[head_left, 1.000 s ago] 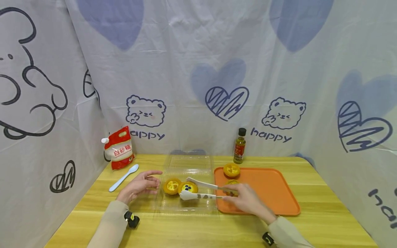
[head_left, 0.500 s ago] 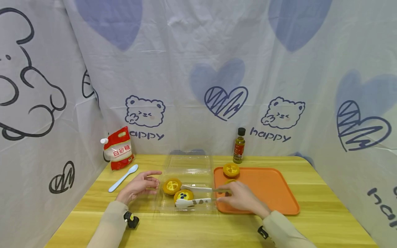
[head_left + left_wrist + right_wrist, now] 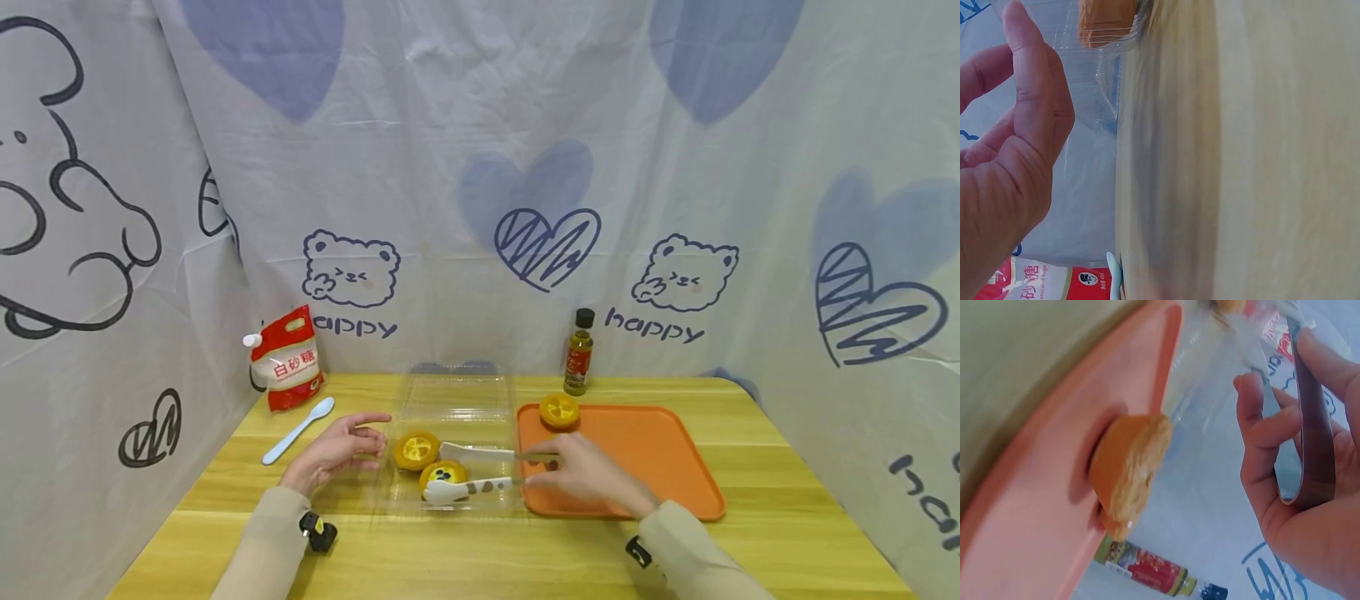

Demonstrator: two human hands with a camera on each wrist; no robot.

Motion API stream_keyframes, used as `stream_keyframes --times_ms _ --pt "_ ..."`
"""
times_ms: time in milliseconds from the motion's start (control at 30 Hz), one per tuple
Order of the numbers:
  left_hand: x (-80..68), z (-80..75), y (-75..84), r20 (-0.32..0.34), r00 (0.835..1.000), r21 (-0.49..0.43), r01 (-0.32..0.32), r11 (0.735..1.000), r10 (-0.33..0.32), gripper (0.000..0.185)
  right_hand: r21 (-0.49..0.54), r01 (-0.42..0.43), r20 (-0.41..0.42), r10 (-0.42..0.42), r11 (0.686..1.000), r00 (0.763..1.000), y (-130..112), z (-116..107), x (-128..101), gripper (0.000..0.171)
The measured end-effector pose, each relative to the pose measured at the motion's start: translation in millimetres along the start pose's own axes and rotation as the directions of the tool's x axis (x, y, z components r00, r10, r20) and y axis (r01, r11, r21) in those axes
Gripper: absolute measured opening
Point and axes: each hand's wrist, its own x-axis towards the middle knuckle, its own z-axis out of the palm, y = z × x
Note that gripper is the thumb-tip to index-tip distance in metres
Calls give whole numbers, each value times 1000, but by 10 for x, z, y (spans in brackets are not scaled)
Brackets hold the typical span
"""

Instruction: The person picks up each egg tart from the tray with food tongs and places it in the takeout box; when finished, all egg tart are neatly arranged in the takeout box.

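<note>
A person sits at a yellow wooden desk (image 3: 480,550), both sleeved forearms reaching forward. The right hand (image 3: 581,475) is curled around the handles of a pair of white plastic tongs (image 3: 472,472), whose two arms point left into a shallow clear plastic container (image 3: 450,450) lying open at the middle of the desk. The tong tips sit on either side of a small yellow tart with dark blueberry-like spots (image 3: 442,475), with the near tip just in front of it and the far arm just behind; whether they press on it cannot be told. A second yellow tart with a plain orange centre (image 3: 416,450) rests in the container just to the left and behind.

The left hand (image 3: 333,450) lies relaxed on the desk with fingers loosely extended, holding nothing, its fingertips right at the container's left edge.

To the right of the container is a flat orange plastic tray (image 3: 660,467), touching it, with one more yellow tart (image 3: 559,411) at its far left corner. Behind stands a small dark-capped bottle of yellowish oil (image 3: 579,353). At far left are a red and white spouted pouch (image 3: 287,358) and a pale blue plastic spoon (image 3: 298,430).
</note>
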Motion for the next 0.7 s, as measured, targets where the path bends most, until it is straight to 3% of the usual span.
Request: stream_keyframes --times_ms 200,367,700 --pt "-5 1 -3 2 1000 2 2 1000 -2 59 12 19 54 -20 1000 998 81 -130 5 49" --pt "-6 -3 -4 -1 1000 -1 7 1000 -7 58 19 -5 91 4 1000 996 109 -189 8 42" --pt "7 -2 -4 -2 1000 9 3 1000 -3 59 -36 85 28 -84 996 996 104 -106 70 35"
